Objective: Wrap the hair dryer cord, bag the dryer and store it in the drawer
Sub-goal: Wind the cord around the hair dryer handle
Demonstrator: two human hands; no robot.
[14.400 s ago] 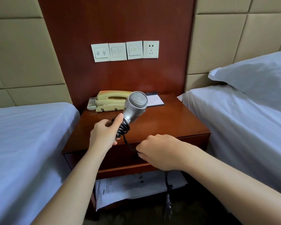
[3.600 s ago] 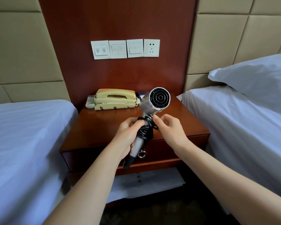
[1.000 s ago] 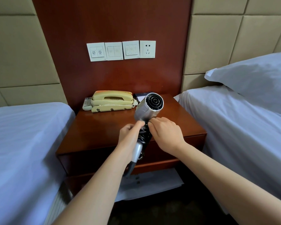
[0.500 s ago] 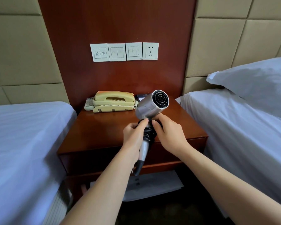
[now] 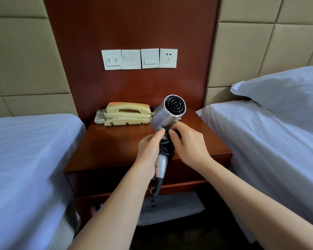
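A silver hair dryer (image 5: 167, 114) is held up over the wooden nightstand (image 5: 116, 147), its round intake grille facing me and its handle pointing down. The black cord (image 5: 167, 147) is coiled tightly around the upper handle. My left hand (image 5: 149, 147) grips the handle from the left. My right hand (image 5: 190, 143) presses its fingers on the cord coils from the right. The drawer front (image 5: 105, 179) under the nightstand top is closed. No bag is in view.
A beige telephone (image 5: 127, 113) and a remote (image 5: 99, 116) sit at the back of the nightstand. White papers (image 5: 172, 208) lie on the lower shelf. Beds with white sheets flank both sides, with a pillow (image 5: 285, 91) on the right. Switches and a socket (image 5: 168, 58) are on the wall.
The dangling cord seen at first is now wound around the handle. Over the last second both hands stay on the coils, and the dryer has barely shifted.
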